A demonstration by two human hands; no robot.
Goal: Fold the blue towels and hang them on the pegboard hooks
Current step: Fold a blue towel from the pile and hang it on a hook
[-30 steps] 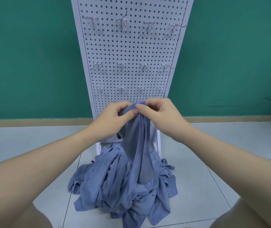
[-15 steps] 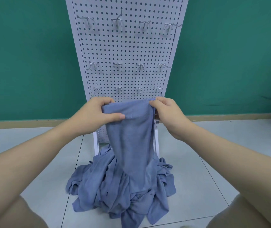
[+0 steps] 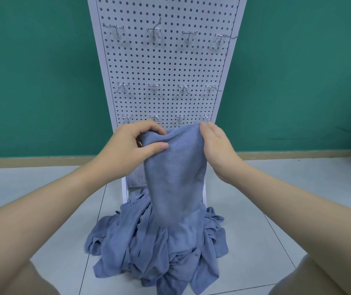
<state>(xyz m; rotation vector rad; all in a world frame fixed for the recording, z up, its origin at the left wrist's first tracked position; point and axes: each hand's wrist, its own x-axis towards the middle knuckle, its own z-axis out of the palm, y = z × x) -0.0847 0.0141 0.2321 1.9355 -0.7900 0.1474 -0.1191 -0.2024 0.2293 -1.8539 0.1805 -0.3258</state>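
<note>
Top edge of towel (image 3: 175, 167) now spread between the hands, where a second ago bunched into a narrow gather between touching hands. Means: towel opened out and separated from pile (image 3: 159, 248), edge located, ready for folding; fold itself judged not yet begun. Lower end still draped onto the pile on the floor (image 3: 266, 241), so not fully lifted clear.

Left hand (image 3: 132, 143): grasping the left corner, thumb laid across the front of the cloth, fingers curled behind. Right hand (image 3: 215, 143): pinching the right corner at the top edge, back of hand toward camera, fingertips largely hidden by cloth. Both forearms extended forward, hands level, close in front of the lowest hooks (image 3: 154, 119) of the pegboard (image 3: 166, 67). All visible hooks bare; no towel hung.
</note>
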